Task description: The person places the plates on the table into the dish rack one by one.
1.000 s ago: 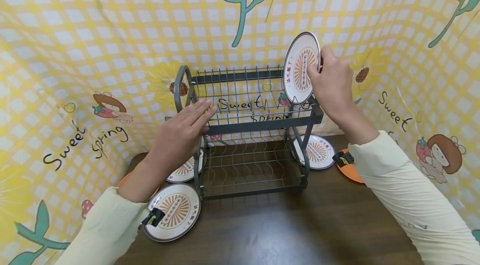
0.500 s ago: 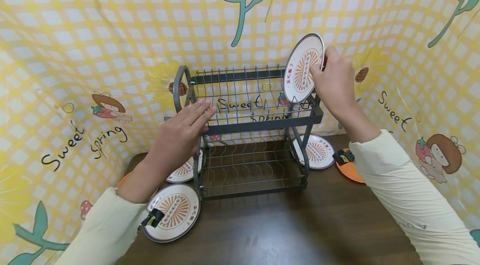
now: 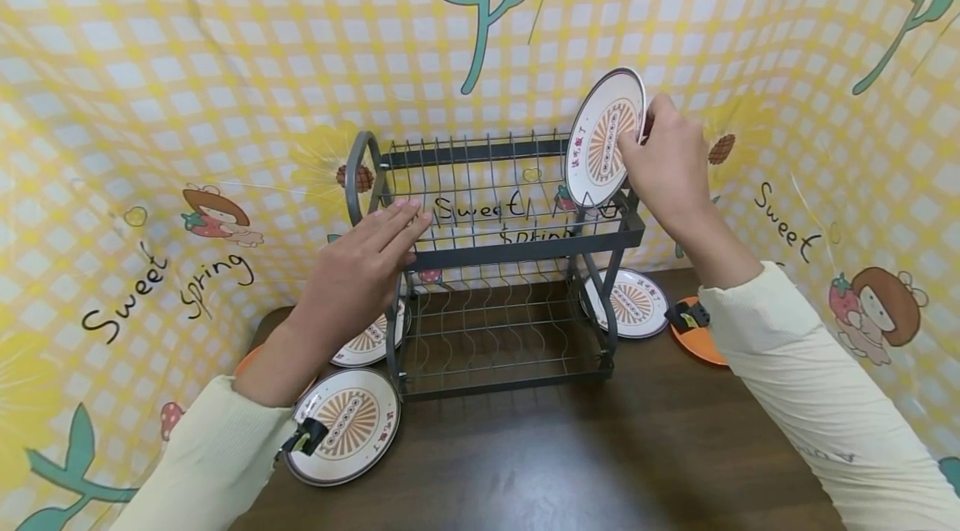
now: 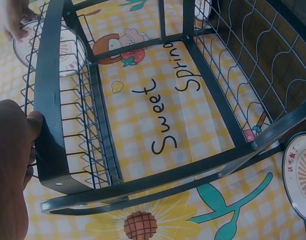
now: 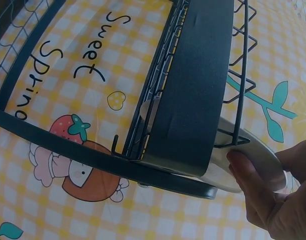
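Note:
At the right end of the dish rack's top tier, a white plate (image 3: pixel 606 139) with an orange sunburst and red lettering stands on edge, leaning slightly right. My right hand (image 3: pixel 667 164) pinches its right rim, thumb on the patterned face. In the right wrist view the plate's lower edge (image 5: pixel 253 150) sits among the wires behind the front bar. The dark grey two-tier dish rack (image 3: pixel 525 250) stands on the table. My left hand (image 3: pixel 367 260) rests on the front left corner of its top tier, fingers straight; in the left wrist view a fingertip (image 4: pixel 35 122) touches the bar.
More patterned plates lie left of the rack, one in front (image 3: pixel 352 427) and one behind (image 3: pixel 371 339). On the right are another patterned plate (image 3: pixel 633 303) and an orange plate (image 3: pixel 701 343). A yellow checked cloth (image 3: pixel 262 31) hangs around the brown table (image 3: pixel 525 448).
The plate has tilted a little to the right and its top has come down slightly, the right hand shifting with it. My left hand stays where it was.

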`<state>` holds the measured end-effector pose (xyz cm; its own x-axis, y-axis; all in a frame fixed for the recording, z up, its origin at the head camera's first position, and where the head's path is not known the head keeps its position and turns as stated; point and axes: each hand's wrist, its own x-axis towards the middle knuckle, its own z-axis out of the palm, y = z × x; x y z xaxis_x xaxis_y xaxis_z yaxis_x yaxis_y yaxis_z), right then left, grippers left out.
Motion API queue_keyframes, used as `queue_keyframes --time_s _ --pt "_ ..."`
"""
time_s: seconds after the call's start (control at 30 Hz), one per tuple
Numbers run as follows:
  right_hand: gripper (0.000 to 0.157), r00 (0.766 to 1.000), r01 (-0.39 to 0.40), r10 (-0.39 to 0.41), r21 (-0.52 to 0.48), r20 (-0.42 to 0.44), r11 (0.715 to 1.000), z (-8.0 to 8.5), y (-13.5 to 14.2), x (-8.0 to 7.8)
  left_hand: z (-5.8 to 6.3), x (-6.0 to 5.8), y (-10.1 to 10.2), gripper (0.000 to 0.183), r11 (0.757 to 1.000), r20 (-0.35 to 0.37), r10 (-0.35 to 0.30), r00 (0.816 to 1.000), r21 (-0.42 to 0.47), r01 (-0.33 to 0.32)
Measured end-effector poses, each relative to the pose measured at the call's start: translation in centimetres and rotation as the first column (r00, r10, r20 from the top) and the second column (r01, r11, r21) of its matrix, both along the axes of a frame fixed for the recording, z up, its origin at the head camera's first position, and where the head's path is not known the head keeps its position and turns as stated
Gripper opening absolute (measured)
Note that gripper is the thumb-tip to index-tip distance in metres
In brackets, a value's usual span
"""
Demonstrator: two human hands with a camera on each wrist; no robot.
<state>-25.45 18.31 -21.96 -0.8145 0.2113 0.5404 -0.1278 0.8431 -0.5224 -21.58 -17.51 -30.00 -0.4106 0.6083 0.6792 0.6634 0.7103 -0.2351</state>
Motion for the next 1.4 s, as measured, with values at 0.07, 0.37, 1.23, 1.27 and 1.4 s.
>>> queue_keyframes --time_s 0.07,0.37,1.23,1.27,1.4 --pt "0.018 1.0 -0.002 0.002 -0.005 0.015 1.0 0.0 -0.1 0.0 0.0 0.0 -0.1 0.05 1.0 0.001 0.002 1.0 -0.001 -0.002" --pt "0.03 0.996 -0.026 0.03 -0.052 0.083 0.998 -0.1 -0.1 0.2 0.1 -0.1 -0.3 0.049 1.0 0.005 0.004 1.0 0.0 -0.004" --pt "0.043 0.9 -0.409 0.435 0.286 -0.034 0.867 -7.7 6.0 4.3 0.1 0.1 -0.2 0.051 1.0 -0.003 0.003 1.0 -0.005 -0.003" --pt "0.043 0.89 -0.415 0.453 0.316 -0.055 0.853 -8.1 6.2 4.3 0.1 0.1 -0.2 0.051 1.0 -0.004 0.0 1.0 -0.004 0.0" --pt "0.045 0.829 -0.443 0.533 0.38 -0.172 0.812 -9.4 6.5 3.9 0.0 0.1 -0.2 0.05 1.0 0.0 -0.012 1.0 0.004 0.012"
